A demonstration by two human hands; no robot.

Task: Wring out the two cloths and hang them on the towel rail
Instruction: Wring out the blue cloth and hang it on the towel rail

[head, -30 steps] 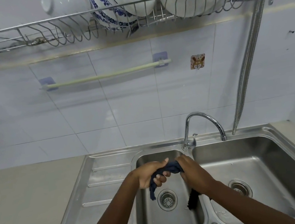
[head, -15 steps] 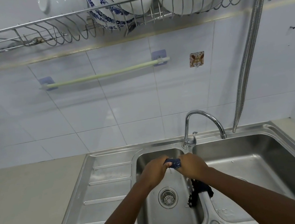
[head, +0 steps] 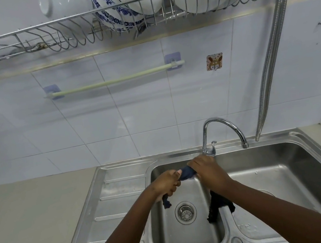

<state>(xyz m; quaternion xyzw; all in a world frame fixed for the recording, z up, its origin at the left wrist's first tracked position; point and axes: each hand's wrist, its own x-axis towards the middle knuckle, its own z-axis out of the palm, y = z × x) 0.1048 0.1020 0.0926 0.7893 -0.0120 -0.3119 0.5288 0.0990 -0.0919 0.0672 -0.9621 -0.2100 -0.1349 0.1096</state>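
A dark blue cloth [head: 187, 173] is twisted tight between my two hands above the small left sink basin [head: 189, 238]. My left hand [head: 167, 182] grips one end, and a short tail hangs below it. My right hand [head: 207, 169] grips the other end. A black cloth [head: 215, 207] lies draped over the divider between the two basins, under my right forearm. The pale green towel rail [head: 111, 82] is on the tiled wall above and to the left, with nothing hanging on it.
A chrome tap [head: 222, 126] arches just behind my hands. The large right basin [head: 281, 167] lies beside the small one. A wire dish rack [head: 104, 20] with bowls hangs overhead, with a metal hose [head: 269, 65] at right. The ribbed drainboard [head: 115, 206] and a beige counter [head: 27, 226] are at left.
My hands first drew close together on the blue cloth, then rotated against each other. Now a tail of cloth hangs below my left hand again.
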